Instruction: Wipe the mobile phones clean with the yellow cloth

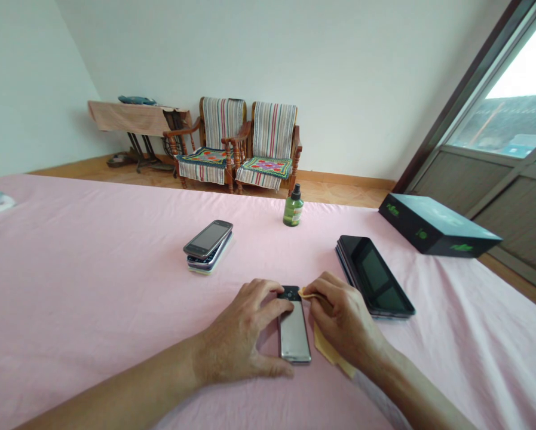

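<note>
A mobile phone (293, 331) with a silvery face and a dark top end lies flat on the pink cloth (115, 298). My left hand (245, 334) grips it from the left, fingertips on its upper part and thumb by its lower end. At the phone's upper right edge, my right hand (342, 316) pinches a yellow cloth (328, 349), part of which hangs below the palm. Beyond my left hand sits a small stack of phones (209, 239). A stack of dark tablets (375, 278) lies just past my right hand.
A green spray bottle (293, 209) stands near the far edge of the pink surface. To the right is a black box (438, 224). Two wooden chairs (272, 137) and a cloth-covered sewing machine table (128, 116) are by the wall.
</note>
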Tool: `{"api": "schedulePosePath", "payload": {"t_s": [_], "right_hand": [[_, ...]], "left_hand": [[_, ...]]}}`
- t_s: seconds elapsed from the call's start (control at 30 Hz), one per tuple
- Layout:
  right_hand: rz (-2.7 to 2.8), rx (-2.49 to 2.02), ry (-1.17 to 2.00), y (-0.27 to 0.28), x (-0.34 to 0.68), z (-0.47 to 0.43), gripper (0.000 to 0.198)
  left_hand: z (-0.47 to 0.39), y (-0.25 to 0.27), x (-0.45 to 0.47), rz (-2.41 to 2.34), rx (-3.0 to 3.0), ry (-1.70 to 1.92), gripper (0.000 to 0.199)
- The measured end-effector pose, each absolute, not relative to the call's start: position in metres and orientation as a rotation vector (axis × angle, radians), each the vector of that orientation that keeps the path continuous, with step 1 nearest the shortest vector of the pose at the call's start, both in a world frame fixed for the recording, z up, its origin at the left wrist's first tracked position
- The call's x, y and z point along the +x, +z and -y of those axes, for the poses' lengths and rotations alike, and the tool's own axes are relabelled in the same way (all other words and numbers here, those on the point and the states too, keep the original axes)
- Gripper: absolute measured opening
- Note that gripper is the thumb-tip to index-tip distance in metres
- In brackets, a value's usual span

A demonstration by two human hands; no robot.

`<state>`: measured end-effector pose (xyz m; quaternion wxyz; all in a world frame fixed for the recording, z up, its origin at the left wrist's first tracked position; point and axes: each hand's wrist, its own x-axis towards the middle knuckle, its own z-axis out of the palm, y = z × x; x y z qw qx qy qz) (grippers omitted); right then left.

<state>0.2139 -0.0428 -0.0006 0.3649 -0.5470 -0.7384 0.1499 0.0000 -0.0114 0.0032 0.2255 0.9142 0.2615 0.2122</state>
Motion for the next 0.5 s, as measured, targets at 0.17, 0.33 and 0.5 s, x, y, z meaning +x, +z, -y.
{"api": "schedulePosePath", "payload": {"t_s": [0.17,0.33,0.5], "right_hand": [[1.899,-1.408,0.385,0.0000,0.2117,0.0432,0.022],[1.894,-1.410,0.434,0.0025,0.2081,0.0452,0.022],[1.903,-1.369,0.510,0.0047,0.2053,0.0468,0.025]], "left_hand": [[0.0110,0.0045,0.0008,-0.715,2.529,0.592,0.069],[0.0107,0.0047,0.0001,-0.721,2.520,0.577,0.063],[0.0088,0.0015,-0.0017,-0.797,2.492,0.567,0.075]]}}
